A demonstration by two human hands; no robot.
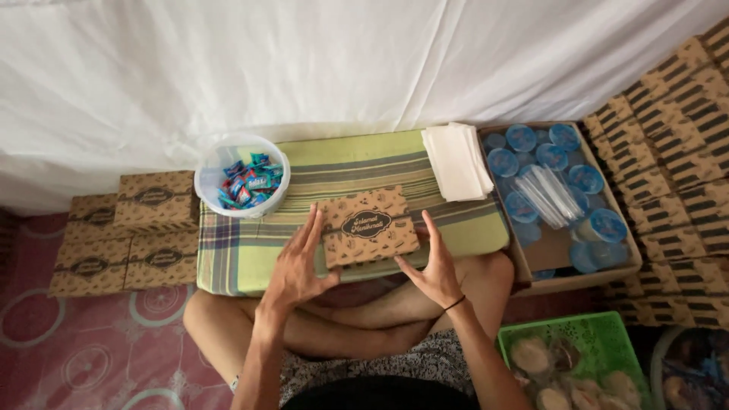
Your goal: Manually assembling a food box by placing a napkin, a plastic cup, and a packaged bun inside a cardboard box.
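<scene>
Both hands on the brown printed box, one at each short end. Left hand flat against the left end, fingers straight and pointing away from the body, palm pressed to the side wall. Right hand cupped around the near right corner, thumb along the near edge, fingers raised against the right end. Neither hand closed into a fist: an open-palmed clamp, box squeezed lightly between the two.

Box closed, lid up, resting on the striped green cushion near its front edge, about midway along it. Long axis left to right, tilted a little so the right end sits nearer the body. Directly ahead of both wrists, equally near to each hand, centred over the crossed legs.

Further out on the cushion: a white tub of blue wrapped sweets at the far left corner, well apart from the left hand; a stack of white paper napkins at the far right corner. Beyond the right edge, an open carton of sealed cups with blue lids, a bundle of clear straws lying on top. Past that, stacked at the right, many more brown printed boxes. On the floor at the left, four closed boxes of the same kind laid flat. Near the right knee, a green basket of wrapped snacks, blurred.
</scene>
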